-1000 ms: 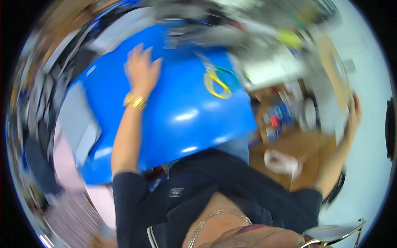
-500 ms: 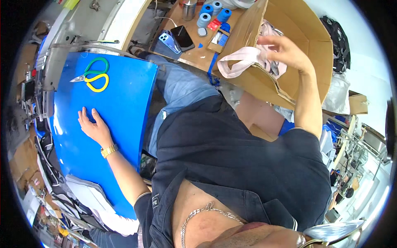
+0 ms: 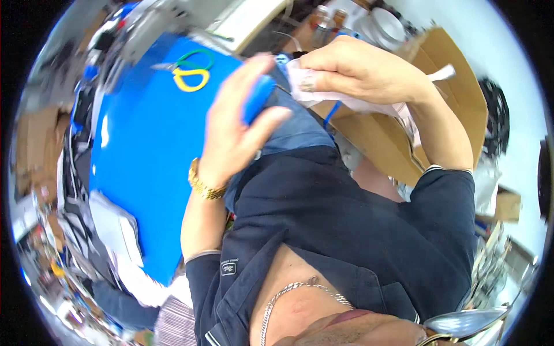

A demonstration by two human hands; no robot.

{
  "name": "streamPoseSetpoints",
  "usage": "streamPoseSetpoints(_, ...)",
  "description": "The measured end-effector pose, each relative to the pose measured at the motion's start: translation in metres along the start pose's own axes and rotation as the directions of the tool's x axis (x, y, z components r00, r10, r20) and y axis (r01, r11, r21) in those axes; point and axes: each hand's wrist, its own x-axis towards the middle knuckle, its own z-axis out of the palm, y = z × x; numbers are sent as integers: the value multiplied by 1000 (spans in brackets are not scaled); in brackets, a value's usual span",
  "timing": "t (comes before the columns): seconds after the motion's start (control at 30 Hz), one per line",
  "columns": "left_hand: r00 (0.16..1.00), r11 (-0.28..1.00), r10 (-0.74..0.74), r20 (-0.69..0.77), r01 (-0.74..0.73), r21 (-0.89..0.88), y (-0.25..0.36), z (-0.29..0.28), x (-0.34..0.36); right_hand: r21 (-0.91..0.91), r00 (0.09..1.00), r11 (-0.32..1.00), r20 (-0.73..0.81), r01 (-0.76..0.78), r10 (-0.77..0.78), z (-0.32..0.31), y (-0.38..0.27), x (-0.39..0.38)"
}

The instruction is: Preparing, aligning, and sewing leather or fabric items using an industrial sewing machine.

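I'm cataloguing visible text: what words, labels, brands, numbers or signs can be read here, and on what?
No text can be read with certainty.
Dark shirt: a small chest badge with marks too small to read.
Pale cloth in the right hand: no lettering shows.
Green-and-yellow-handled scissors: none shows.

- Dark navy short-sleeved polo shirt [image 3: 346, 219], pale-trimmed cuffs and collar
- Small light-outlined chest badge [image 3: 229, 269]
- Gold linked wristband [image 3: 202, 181], left wrist
- Silver curb-chain necklace [image 3: 270, 311]
- Thin-rimmed glasses [image 3: 468, 323]
- Blue jeans [image 3: 291, 131]
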Motion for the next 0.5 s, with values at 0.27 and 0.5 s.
streamPoseSetpoints(0.27, 915, 960, -273, -296, 277, -28, 11, -86, -24, -222, 970, 956, -101, 193, -220, 28, -34, 126)
streamPoseSetpoints(0.5, 817, 885, -407, -409, 242, -398, -4, -170, -81, 380, 956, 916, 198, 130, -218, 47, -33, 166)
